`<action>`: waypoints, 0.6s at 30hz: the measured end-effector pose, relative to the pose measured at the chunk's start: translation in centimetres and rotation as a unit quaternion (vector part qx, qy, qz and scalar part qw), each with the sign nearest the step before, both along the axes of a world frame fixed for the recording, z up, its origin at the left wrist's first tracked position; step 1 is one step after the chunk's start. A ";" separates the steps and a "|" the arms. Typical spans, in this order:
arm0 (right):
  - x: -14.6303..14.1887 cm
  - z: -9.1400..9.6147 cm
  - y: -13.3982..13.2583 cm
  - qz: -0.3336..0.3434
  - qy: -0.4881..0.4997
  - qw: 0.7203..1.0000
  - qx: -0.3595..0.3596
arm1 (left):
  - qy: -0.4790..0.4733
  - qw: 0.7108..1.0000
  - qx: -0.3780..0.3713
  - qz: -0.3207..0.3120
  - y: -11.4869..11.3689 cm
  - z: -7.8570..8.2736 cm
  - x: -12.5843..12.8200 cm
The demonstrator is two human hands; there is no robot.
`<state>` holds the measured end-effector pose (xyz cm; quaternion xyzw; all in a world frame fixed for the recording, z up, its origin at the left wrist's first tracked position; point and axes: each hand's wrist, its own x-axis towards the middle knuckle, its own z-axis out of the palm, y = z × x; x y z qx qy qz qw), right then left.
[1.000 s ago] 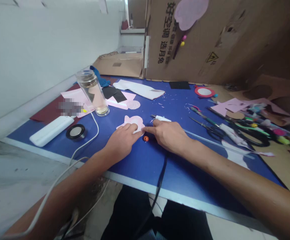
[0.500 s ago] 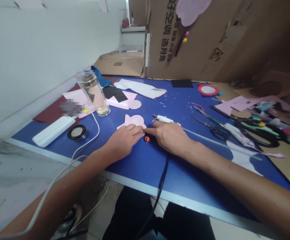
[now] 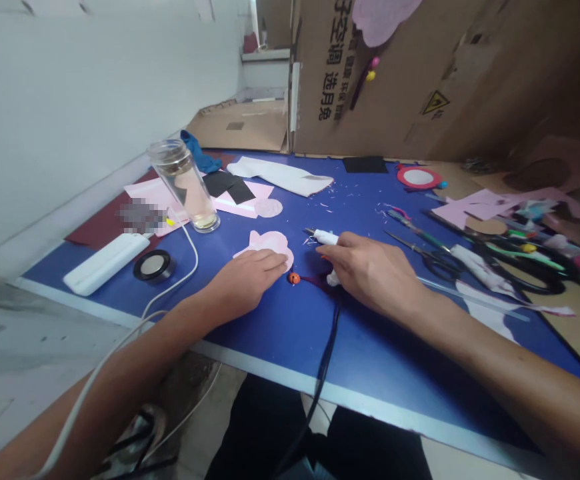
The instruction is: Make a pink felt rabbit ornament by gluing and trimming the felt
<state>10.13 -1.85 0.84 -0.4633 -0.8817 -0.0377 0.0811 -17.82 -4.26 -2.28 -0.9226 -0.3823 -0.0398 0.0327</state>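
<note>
Blue bench (image 3: 270,333) | L hand (image 3: 243,280) grip flat, apart, pressing pink cutout (image 3: 270,241) as before | orange bead (image 3: 293,278) just beside | R hand (image 3: 370,270) pulled back off cutout, grip now curled on white glue gun (image 3: 326,236)

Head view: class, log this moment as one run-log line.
left hand: flat on pink cutout | right hand: closing on white glue gun | orange bead: between hands, untouched | surface: blue table
</note>
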 end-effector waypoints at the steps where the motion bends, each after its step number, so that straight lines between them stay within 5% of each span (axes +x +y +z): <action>1: 0.4 -0.1 0.0 -0.006 0.007 1.000 0.005 | 0.005 1.000 0.001 -0.002 0.0 0.1 0.0; 18: 0.6 -0.3 -1.1 0.016 0.076 0.997 -0.010 | 0.108 0.993 0.030 -0.027 0.0 1.4 0.9</action>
